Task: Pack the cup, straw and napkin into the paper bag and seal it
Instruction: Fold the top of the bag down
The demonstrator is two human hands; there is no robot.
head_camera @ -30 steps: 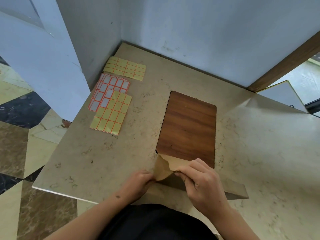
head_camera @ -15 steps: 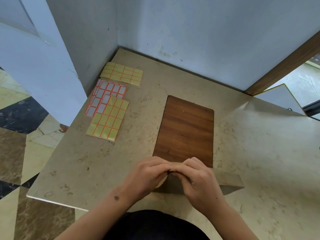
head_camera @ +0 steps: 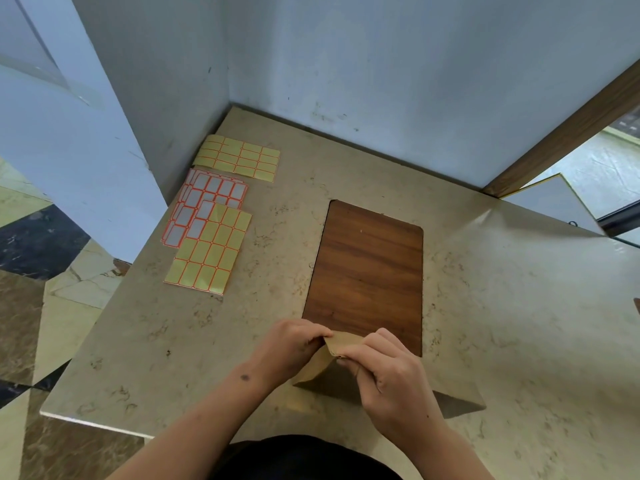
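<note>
A brown paper bag (head_camera: 317, 370) stands on the beige table near its front edge. Its top is folded over into a flap. My left hand (head_camera: 289, 346) pinches the left end of that fold. My right hand (head_camera: 393, 379) presses on the right part of the fold and hides much of the bag. No cup, straw or napkin is in view; the bag's inside is hidden.
Sheets of stickers lie at the back left: a yellow sheet (head_camera: 239, 157), a white and orange stack (head_camera: 204, 211), and another yellow sheet (head_camera: 209, 254). A dark wooden board (head_camera: 367, 271) lies just behind the bag. Walls close the back and left; the table edge (head_camera: 93, 422) is near.
The bag's top flap, open a second ago, has been folded down. Both hands have come together on the fold and now hold it, with the flap's edge showing between them.
</note>
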